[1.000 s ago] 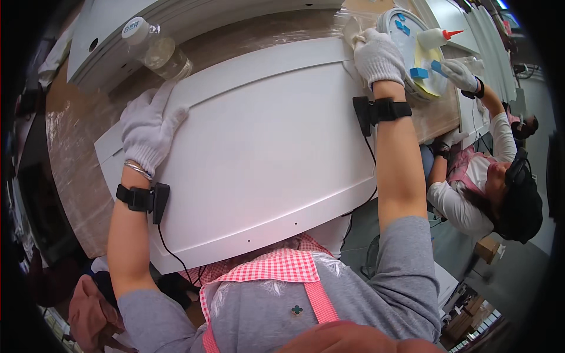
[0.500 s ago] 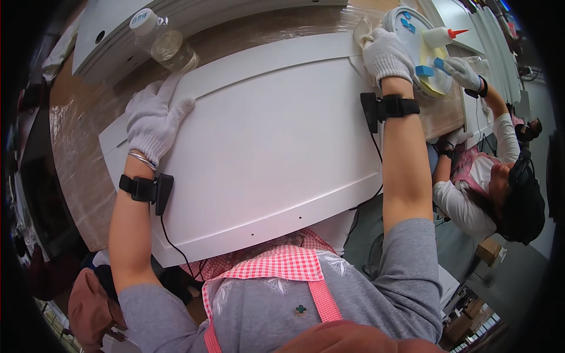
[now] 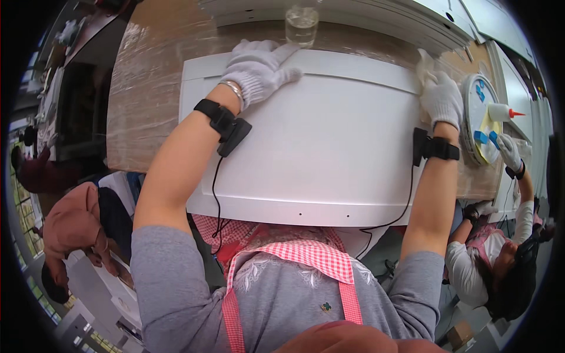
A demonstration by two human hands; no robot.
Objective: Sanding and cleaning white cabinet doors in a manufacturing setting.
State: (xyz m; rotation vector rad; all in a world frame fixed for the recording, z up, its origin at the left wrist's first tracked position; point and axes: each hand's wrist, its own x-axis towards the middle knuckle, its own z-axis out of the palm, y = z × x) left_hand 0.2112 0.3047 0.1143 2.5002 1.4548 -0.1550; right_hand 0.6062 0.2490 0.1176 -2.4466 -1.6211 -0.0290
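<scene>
A white panel (image 3: 318, 135) with a raised border lies flat in front of me, its near edge with small holes against my apron. My left hand (image 3: 259, 70), in a white knit glove, rests on its far left part with fingers spread. The index fingertip reaches toward a clear jar (image 3: 302, 26) of liquid just beyond the panel. At the far right corner my gloved right hand (image 3: 442, 101) is closed around a pale cloth (image 3: 425, 63), part of which sticks out past the fingers. Each wrist wears a black strap with a cable.
The plastic-wrapped work surface (image 3: 147, 88) extends left. Long white boards (image 3: 353, 13) lie along the back. On the right stands a round tub lid (image 3: 469, 120) with blue blocks and a red-tipped glue bottle (image 3: 501, 112); a co-worker's gloved hand (image 3: 509, 152) holds one block. Another person (image 3: 76, 226) bends at left.
My view has turned, so the panel and tub appear farther right and the panel looks straighter. Both hands keep nearly the same places on the panel.
</scene>
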